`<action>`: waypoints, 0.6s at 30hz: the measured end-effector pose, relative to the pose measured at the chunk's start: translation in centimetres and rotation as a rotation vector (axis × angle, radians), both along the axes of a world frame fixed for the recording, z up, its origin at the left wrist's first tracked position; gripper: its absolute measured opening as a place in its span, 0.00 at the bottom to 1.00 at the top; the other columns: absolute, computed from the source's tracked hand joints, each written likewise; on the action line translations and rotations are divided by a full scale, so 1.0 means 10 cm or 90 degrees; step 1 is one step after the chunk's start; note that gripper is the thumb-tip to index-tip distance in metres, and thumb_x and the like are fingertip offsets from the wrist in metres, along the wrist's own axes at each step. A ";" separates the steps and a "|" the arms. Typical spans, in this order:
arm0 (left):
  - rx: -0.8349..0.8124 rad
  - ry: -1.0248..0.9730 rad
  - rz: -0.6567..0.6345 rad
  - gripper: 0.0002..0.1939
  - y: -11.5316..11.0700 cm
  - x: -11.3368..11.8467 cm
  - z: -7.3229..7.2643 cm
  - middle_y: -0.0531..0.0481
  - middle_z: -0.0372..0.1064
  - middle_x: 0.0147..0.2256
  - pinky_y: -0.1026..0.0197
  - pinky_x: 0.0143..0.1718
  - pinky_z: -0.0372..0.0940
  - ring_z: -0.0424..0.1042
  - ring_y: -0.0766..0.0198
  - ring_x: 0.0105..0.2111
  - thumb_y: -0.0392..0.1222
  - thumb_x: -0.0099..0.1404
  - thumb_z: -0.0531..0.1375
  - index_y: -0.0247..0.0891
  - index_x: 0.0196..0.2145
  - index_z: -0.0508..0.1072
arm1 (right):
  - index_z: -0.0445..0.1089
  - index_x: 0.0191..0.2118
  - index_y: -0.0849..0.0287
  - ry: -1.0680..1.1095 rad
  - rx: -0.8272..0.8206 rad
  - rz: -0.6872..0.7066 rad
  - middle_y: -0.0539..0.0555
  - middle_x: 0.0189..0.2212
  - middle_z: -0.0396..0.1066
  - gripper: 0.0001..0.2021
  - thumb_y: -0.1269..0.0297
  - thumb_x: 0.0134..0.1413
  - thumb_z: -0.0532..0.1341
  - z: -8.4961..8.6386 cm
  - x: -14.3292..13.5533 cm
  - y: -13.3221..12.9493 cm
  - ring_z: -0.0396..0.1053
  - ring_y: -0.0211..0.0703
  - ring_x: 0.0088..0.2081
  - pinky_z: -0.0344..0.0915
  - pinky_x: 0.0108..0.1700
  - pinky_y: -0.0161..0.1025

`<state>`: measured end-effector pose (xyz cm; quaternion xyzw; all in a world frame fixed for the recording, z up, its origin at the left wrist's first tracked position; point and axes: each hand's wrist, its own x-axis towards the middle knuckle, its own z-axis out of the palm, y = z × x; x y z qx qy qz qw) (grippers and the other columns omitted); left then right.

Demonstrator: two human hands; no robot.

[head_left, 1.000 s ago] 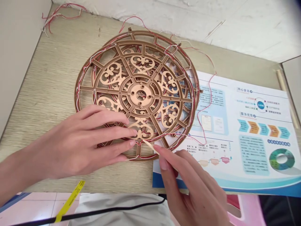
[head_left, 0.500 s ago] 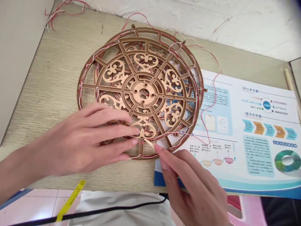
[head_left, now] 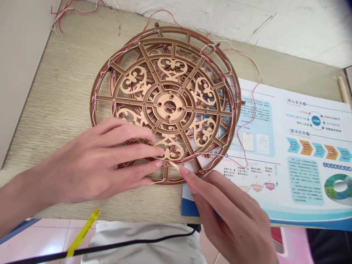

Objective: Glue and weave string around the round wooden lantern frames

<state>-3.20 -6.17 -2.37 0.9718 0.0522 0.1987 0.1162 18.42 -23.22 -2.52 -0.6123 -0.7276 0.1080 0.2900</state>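
Observation:
A round golden-brown lattice frame [head_left: 177, 116] with scroll ornaments lies on a second similar frame [head_left: 176, 29], which sits slightly farther back. Red and white wires [head_left: 189, 159] run in the grooves of the upper frame. My left hand [head_left: 93, 161] rests on its lower left part, fingers stretched out and slightly apart, fingertips near the bottom scroll. Between thumb and forefinger, my right hand [head_left: 231, 212] pinches a thin pale wooden stick [head_left: 175, 167]. The stick's tip touches the wire channel near the bottom spoke, close to my left fingertips.
A printed brochure [head_left: 305, 183] lies partly under the frames on the right. Loose red wire [head_left: 254, 90] loops across it. More wire scraps [head_left: 74, 11] lie at the table's back left. A black cord with a yellow tag [head_left: 84, 233] crosses in front of the table edge.
The view has shifted slightly, and the upper frame's far side appears a little higher. Both hands keep almost the same places, the stick's tip still at the bottom channel.

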 end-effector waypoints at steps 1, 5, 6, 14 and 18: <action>0.001 0.001 0.002 0.08 0.00 0.00 0.00 0.61 0.78 0.50 0.57 0.65 0.61 0.72 0.63 0.56 0.46 0.73 0.60 0.48 0.48 0.75 | 0.69 0.58 0.61 0.003 -0.015 0.013 0.51 0.29 0.68 0.21 0.83 0.63 0.56 0.02 0.03 0.02 0.66 0.36 0.27 0.65 0.28 0.31; 0.013 0.003 0.005 0.07 0.00 0.00 -0.01 0.60 0.78 0.50 0.57 0.65 0.61 0.72 0.62 0.56 0.46 0.73 0.60 0.49 0.47 0.75 | 0.71 0.56 0.60 -0.008 -0.030 0.037 0.51 0.29 0.70 0.19 0.81 0.64 0.55 0.07 0.10 0.08 0.70 0.37 0.29 0.65 0.28 0.32; 0.017 0.002 0.003 0.08 0.00 -0.01 -0.01 0.60 0.78 0.50 0.56 0.65 0.61 0.72 0.62 0.57 0.46 0.73 0.60 0.49 0.48 0.75 | 0.71 0.56 0.60 -0.010 -0.032 0.040 0.51 0.29 0.70 0.19 0.81 0.64 0.55 0.08 0.11 0.09 0.70 0.37 0.29 0.65 0.28 0.32; 0.016 0.011 -0.004 0.10 0.00 -0.01 -0.02 0.62 0.76 0.52 0.56 0.66 0.59 0.71 0.64 0.57 0.47 0.73 0.60 0.47 0.50 0.75 | 0.69 0.55 0.60 0.053 -0.045 0.041 0.51 0.30 0.69 0.16 0.79 0.67 0.55 0.08 0.12 0.09 0.66 0.33 0.26 0.64 0.25 0.29; 0.026 0.013 0.003 0.10 0.00 -0.02 -0.01 0.64 0.76 0.52 0.56 0.67 0.58 0.70 0.63 0.57 0.48 0.74 0.60 0.48 0.50 0.75 | 0.70 0.55 0.59 0.051 -0.051 0.034 0.51 0.30 0.70 0.16 0.77 0.68 0.55 0.07 0.13 0.09 0.67 0.33 0.26 0.64 0.25 0.29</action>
